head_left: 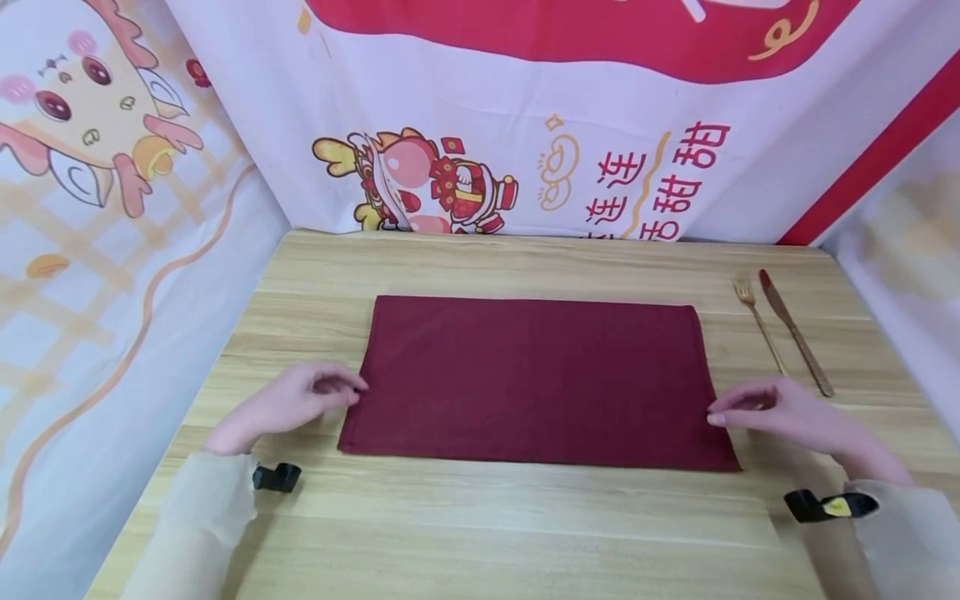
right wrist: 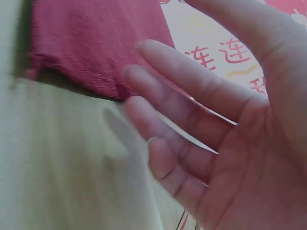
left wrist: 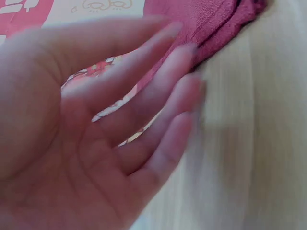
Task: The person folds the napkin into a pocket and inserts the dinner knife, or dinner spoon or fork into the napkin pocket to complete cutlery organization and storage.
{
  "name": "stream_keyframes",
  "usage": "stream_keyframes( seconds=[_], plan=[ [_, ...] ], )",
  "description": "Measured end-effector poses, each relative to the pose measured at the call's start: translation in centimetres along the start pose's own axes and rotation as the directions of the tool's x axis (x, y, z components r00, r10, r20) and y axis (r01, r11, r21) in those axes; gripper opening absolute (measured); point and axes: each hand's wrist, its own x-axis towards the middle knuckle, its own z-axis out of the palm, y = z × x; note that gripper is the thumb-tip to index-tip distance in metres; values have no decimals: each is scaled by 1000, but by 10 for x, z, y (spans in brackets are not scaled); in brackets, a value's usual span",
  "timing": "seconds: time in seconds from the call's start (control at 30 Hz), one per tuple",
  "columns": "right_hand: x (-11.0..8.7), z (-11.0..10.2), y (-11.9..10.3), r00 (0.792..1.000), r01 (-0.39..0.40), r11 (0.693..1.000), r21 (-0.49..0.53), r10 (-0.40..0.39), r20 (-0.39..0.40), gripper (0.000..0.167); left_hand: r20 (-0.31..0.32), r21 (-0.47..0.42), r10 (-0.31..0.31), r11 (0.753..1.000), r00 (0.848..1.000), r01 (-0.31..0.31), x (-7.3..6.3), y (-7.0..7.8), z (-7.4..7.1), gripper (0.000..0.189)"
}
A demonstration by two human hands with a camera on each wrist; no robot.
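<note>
A dark red cloth (head_left: 536, 383) lies flat on the wooden table as a wide rectangle; layered edges show at its near left corner in the left wrist view. By its left edge is my left hand (head_left: 303, 396), thumb and index fingertips close together and the other fingers loosely bent (left wrist: 163, 153). My right hand (head_left: 787, 417) is at the opposite edge, its fingertips at the cloth's border. Seen from the right wrist, those fingers (right wrist: 192, 100) are spread and relaxed, and the thumb tip is out of frame. No cloth shows gripped in either hand.
A gold fork (head_left: 757, 312) and a gold knife (head_left: 797, 333) lie at the table's right side, the fork's lower end partly behind the right hand. A printed curtain (head_left: 480, 92) hangs along the back edge. Patterned fabric (head_left: 112, 275) flanks the left side.
</note>
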Motion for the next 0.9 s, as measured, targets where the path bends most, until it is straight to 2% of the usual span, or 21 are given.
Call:
stream_keyframes(
  seconds=[0.07, 0.17, 0.3, 0.4, 0.53, 0.67, 0.73, 0.9],
  plan=[
    [5, -4, -1, 998, -10, 1000, 4, 10, -65, 34, -75, -4, -8, 1000, 997, 8, 11, 0, -2, 27],
    [15, -12, -1, 990, -19, 999, 26, 22, -141, 43, -173, -13, -27, 1000, 985, 25, 31, -1, -7, 37],
    [32, -22, 3, 978, -42, 997, 69, 55, -199, 52, -266, -33, -118, 993, 957, 114, 55, 0, -13, 48],
    [44, -27, 6, 971, -57, 992, 109, 81, -225, 58, -300, -58, -198, 980, 933, 189, 69, 2, -16, 55],
    [58, -30, 7, 962, -50, 980, 190, 98, -256, 64, -314, -75, -251, 968, 916, 239, 85, 7, -15, 57],
    [72, -32, 6, 953, -95, 967, 237, 157, -260, 72, -333, -42, -249, 967, 909, 250, 97, 7, -13, 50],
    [79, -32, 6, 944, -145, 961, 235, 205, -257, 80, -360, -11, -226, 971, 905, 238, 101, 6, -12, 44],
    [93, -31, 5, 923, -184, 953, 241, 252, -292, 85, -409, 22, -183, 977, 894, 210, 109, 4, -9, 38]
  ],
)
